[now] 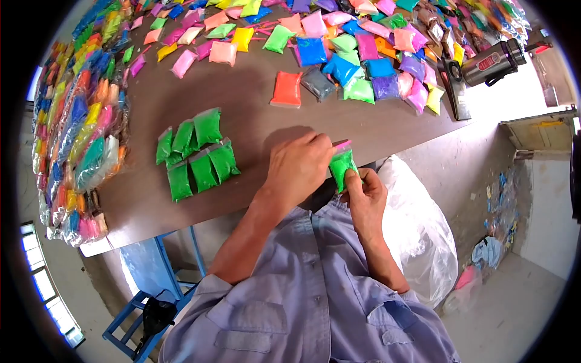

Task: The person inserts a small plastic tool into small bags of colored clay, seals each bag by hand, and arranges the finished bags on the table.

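My right hand point(366, 196) grips a small clear plastic packet point(342, 164) with bright green stuff inside, thumb across its front. The packet is upright, just off the table's front edge. My left hand point(299, 162) is closed at the packet's top corner, knuckles up; its thumb is hidden. A thin pink strip point(343, 145) shows along the packet's top edge beside the left fingertips; I cannot tell if it is part of the packet. To the left, several similar green packets point(206, 172) lie in two overlapping rows on the brown table point(242, 130).
Many coloured packets point(357, 66) spread over the table's far side, a red packet point(286, 89) nearest. Bundles of packets point(85, 133) pile up at left. A steel flask point(493, 62) and a black box point(455, 91) are at right. Below are a blue chair point(151, 266) and white plastic bag point(417, 230).
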Action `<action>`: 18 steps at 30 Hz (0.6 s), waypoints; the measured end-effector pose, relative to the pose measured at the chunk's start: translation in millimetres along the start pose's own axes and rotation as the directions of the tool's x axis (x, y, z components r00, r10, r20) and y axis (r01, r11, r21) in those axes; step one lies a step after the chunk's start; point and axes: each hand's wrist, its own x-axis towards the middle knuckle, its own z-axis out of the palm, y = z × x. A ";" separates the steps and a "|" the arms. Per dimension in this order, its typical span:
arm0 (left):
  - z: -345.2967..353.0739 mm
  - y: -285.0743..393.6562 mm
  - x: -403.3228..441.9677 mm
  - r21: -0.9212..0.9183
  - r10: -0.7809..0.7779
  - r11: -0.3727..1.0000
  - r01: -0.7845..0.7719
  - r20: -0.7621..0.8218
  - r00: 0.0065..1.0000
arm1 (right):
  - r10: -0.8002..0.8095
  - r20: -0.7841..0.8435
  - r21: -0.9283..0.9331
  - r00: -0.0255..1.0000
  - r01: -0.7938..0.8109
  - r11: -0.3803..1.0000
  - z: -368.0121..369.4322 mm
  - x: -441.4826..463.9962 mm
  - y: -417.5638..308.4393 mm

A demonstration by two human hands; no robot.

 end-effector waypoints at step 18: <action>-2.0 8.4 -39.3 -0.198 -0.050 0.979 0.041 -0.040 0.998 | 0.009 0.003 0.039 1.000 -0.009 0.999 1.9 0.7 -3.2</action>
